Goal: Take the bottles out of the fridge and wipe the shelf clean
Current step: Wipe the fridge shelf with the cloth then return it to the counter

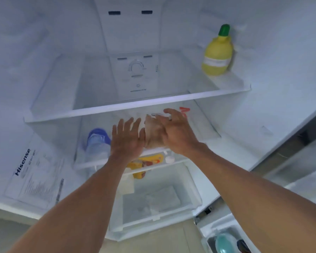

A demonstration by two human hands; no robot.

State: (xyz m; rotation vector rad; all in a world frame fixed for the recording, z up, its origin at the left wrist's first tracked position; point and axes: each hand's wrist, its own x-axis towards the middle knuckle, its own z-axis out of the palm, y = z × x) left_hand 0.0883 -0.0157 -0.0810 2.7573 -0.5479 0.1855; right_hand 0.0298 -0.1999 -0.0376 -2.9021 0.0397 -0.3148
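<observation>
Both my hands reach into the fridge's middle shelf point(88, 164). Between them stands a brownish clear bottle or packet point(152, 133); I cannot tell which. My left hand point(128, 137) is flat with fingers spread, just left of it. My right hand point(173, 130) curves over its top and right side, fingers apart, touching it. A clear bottle with a blue cap point(97, 143) stands at the shelf's left. On the upper glass shelf point(135, 105), at the far right, stands a yellow lemon-shaped bottle with a green cap point(217, 53).
Below the middle shelf lie a yellow-orange packet point(146, 161) and a small white cap point(170, 158). A clear crisper drawer point(159, 203) sits at the bottom. The door bin point(224, 240) at lower right holds a teal-lidded item. A Hisense label point(31, 174) is on the left wall.
</observation>
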